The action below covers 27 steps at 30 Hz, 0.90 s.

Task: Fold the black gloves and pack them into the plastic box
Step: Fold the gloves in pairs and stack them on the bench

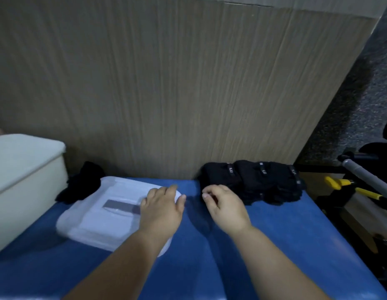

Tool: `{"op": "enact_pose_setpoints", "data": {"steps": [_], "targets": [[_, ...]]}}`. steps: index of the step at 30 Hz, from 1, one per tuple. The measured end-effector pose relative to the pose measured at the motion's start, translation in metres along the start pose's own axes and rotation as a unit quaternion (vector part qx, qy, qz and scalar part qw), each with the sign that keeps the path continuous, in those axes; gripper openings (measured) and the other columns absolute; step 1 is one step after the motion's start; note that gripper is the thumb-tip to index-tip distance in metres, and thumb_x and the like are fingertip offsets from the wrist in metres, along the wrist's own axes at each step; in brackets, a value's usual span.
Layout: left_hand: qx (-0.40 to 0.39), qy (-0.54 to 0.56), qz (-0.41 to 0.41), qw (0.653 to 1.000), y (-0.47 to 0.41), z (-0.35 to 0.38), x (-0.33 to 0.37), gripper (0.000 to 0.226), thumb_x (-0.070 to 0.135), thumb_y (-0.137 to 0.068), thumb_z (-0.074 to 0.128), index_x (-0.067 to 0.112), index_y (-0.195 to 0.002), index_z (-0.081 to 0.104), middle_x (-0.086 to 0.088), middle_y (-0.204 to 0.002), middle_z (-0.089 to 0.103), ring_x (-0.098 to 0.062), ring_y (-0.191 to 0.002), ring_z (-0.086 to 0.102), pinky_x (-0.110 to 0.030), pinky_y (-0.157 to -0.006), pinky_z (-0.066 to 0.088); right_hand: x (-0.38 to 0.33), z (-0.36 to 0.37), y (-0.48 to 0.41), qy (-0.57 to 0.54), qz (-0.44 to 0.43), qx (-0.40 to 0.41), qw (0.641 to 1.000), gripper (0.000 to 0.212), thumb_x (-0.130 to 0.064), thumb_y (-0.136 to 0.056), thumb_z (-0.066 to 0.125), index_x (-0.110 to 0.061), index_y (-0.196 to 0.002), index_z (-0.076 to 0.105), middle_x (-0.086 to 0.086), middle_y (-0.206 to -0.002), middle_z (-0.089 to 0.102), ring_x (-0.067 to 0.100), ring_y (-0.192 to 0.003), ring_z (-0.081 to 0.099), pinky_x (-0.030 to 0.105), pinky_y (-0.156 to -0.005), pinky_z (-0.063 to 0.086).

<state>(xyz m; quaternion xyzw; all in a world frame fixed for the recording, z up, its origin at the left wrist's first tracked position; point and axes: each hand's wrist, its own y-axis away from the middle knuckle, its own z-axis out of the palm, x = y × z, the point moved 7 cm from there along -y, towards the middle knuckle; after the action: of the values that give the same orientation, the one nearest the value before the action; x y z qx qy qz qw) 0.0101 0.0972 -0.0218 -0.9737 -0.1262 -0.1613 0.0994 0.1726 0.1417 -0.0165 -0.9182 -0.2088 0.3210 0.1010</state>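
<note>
A clear plastic box (97,215) with its lid on lies on the blue table (274,245), left of centre. My left hand (162,211) rests flat on the box's right end, fingers straight. A pile of black gloves (257,182) with small white-lettered tabs sits at the table's back right, against the wall. My right hand (225,206) hovers just left of that pile with its fingers loosely curled, holding nothing. Another black glove (82,185) lies crumpled behind the box at the back left.
A cream-coloured bin (23,180) stands at the table's left edge. A wood-grain panel (166,94) closes off the back. Off the right edge are yellow-handled tools (350,187) and a grey pole (365,176).
</note>
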Motion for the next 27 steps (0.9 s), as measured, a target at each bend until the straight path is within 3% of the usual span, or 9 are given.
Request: {"op": "enact_pose_setpoints", "data": {"steps": [5, 13, 16, 21, 27], "targets": [[0.015, 0.025, -0.081, 0.996, 0.022, -0.014, -0.082, 0.045, 0.046, -0.099, 0.032, 0.029, -0.140, 0.039, 0.007, -0.140, 0.047, -0.018, -0.132, 0.033, -0.034, -0.105, 0.028, -0.056, 0.062, 0.004, -0.027, -0.010, -0.071, 0.997, 0.022, -0.035, -0.095, 0.052, -0.028, -0.112, 0.064, -0.015, -0.099, 0.054, 0.003, -0.083, 0.053, 0.020, -0.079, 0.043], [0.070, 0.069, -0.183, 0.978, 0.037, -0.043, -0.198, 0.046, 0.041, -0.098, 0.039, 0.024, -0.141, 0.041, 0.001, -0.147, 0.040, -0.025, -0.134, 0.030, -0.042, -0.107, 0.027, -0.135, 0.139, -0.014, -0.007, -0.056, -0.128, 0.990, 0.027, -0.033, -0.096, 0.051, -0.025, -0.120, 0.061, -0.003, -0.111, 0.059, 0.014, -0.104, 0.053, 0.025, -0.090, 0.043], [0.070, 0.083, -0.198, 0.974, 0.030, -0.045, -0.222, 0.047, 0.039, -0.098, 0.040, 0.021, -0.141, 0.038, 0.000, -0.148, 0.038, -0.025, -0.134, 0.029, -0.041, -0.107, 0.027, -0.158, 0.164, -0.026, 0.000, -0.066, -0.137, 0.988, 0.031, -0.033, -0.096, 0.051, -0.023, -0.124, 0.058, -0.001, -0.113, 0.057, 0.016, -0.107, 0.053, 0.029, -0.092, 0.044], [0.066, 0.113, -0.222, 0.966, 0.018, -0.040, -0.249, 0.051, 0.036, -0.098, 0.042, 0.017, -0.145, 0.033, -0.002, -0.151, 0.035, -0.025, -0.136, 0.027, -0.039, -0.107, 0.031, -0.180, 0.202, -0.051, -0.038, -0.042, -0.153, 0.987, 0.046, -0.031, -0.097, 0.051, -0.022, -0.141, 0.042, 0.006, -0.135, 0.049, 0.022, -0.122, 0.047, 0.034, -0.104, 0.039], [0.069, 0.173, -0.229, 0.955, 0.007, -0.040, -0.260, 0.054, 0.033, -0.099, 0.042, 0.016, -0.148, 0.026, -0.003, -0.149, 0.035, -0.023, -0.138, 0.022, -0.039, -0.108, 0.032, -0.201, 0.229, -0.079, -0.092, -0.018, -0.166, 0.982, 0.057, -0.036, -0.098, 0.049, -0.032, -0.150, 0.024, 0.011, -0.137, 0.043, 0.025, -0.126, 0.042, 0.031, -0.100, 0.035]]}}
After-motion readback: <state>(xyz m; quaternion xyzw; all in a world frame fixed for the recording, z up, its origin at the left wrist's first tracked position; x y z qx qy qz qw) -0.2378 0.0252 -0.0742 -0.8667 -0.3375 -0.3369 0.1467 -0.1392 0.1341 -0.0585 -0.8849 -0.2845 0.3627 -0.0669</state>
